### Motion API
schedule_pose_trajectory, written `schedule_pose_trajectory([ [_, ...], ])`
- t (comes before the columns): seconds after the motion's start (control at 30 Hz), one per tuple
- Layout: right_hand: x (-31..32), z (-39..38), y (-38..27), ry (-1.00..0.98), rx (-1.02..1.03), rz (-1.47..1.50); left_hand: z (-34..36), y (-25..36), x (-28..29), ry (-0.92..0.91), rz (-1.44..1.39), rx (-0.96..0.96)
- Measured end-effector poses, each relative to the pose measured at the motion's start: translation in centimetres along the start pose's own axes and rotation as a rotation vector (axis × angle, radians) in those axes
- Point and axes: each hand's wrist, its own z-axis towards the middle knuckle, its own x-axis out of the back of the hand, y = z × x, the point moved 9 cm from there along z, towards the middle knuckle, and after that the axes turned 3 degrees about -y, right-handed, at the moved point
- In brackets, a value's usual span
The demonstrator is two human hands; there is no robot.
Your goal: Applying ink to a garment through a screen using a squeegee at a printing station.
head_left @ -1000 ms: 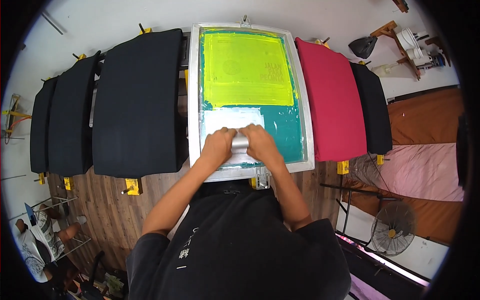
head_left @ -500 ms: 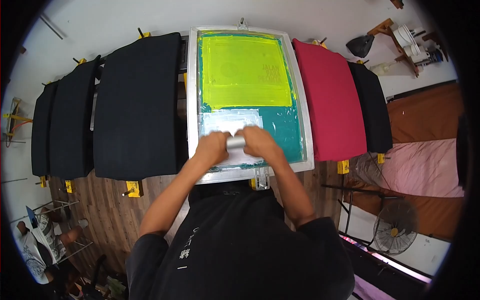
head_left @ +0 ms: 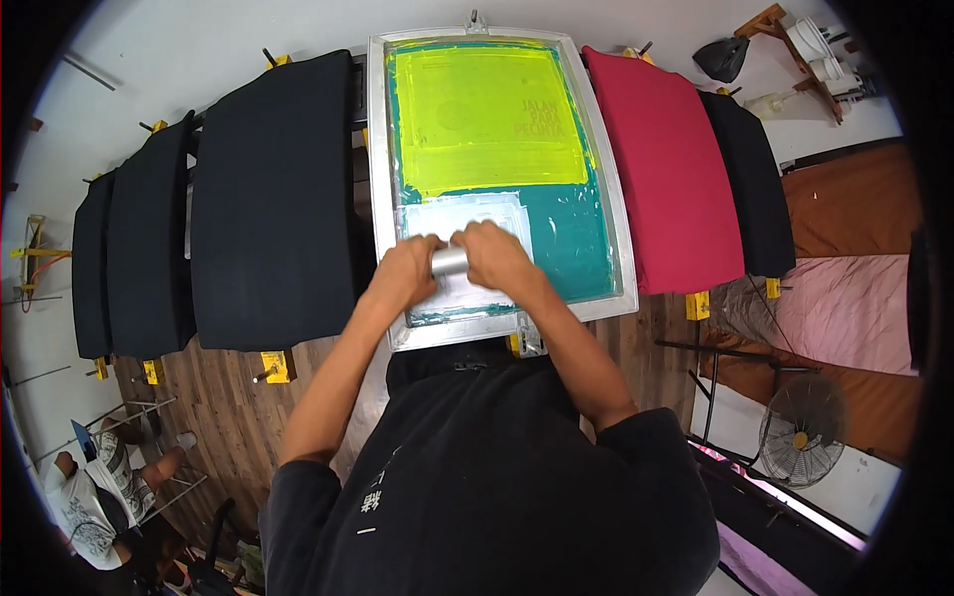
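A silver-handled squeegee [head_left: 448, 261] rests over a patch of white ink [head_left: 477, 217] in the lower left of the printing screen. My left hand [head_left: 403, 268] grips the handle's left end and my right hand [head_left: 494, 256] its right end, both with curled fingers. The screen's aluminium frame [head_left: 621, 238] encloses green mesh [head_left: 566, 258], with a large yellow-green inked area [head_left: 467, 89] at the far part, where faint lettering and a round shape show. The squeegee's blade is hidden by my hands and motion blur.
Black fabric-covered platens [head_left: 268, 199] stand left, red [head_left: 671, 179] and black [head_left: 750, 199] ones right, on yellow brackets [head_left: 276, 368]. A standing fan [head_left: 800, 437] is lower right. Another person [head_left: 89, 507] sits at lower left. Containers [head_left: 815, 65] sit on a wall shelf.
My hands and the squeegee have moved a little left and toward the screen's far side within the white patch, still gripped. The whole view has shifted slightly.
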Motion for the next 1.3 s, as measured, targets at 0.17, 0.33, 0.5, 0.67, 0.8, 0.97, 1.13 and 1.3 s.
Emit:
schedule_pose_trajectory([
  [0.17,-2.6,-5.7,-2.1,-0.023,-0.003,0.082,-5.6,1.5,-3.2,-0.032,-0.073,0.085],
  [0.33,-1.2,-6.4,-2.4,-0.126,-0.002,0.136,-5.4,3.2,-2.6,-0.187,-0.129,0.124],
  [0.5,2.1,-2.2,3.1,-0.121,-0.073,0.013,2.2,2.7,-1.8,-0.088,-0.014,0.029],
  [0.67,4.3,2.2,7.1,-0.093,-0.170,0.007,8.6,1.5,-0.9,-0.056,0.001,0.025],
  [0.8,3.4,0.7,6.9,-0.071,-0.112,0.017,7.1,2.5,-1.7,0.021,0.017,-0.027],
  [0.97,0.9,-5.2,3.9,0.031,-0.039,0.099,1.4,4.0,-4.4,-0.005,-0.014,-0.040],
  [1.13,-0.5,-8.5,2.3,-0.011,-0.048,0.129,-2.4,5.4,-6.0,-0.131,-0.091,-0.006],
  [1.3,0.4,-4.0,2.8,-0.171,-0.007,0.083,0.5,3.1,-3.1,-0.168,-0.066,0.093],
])
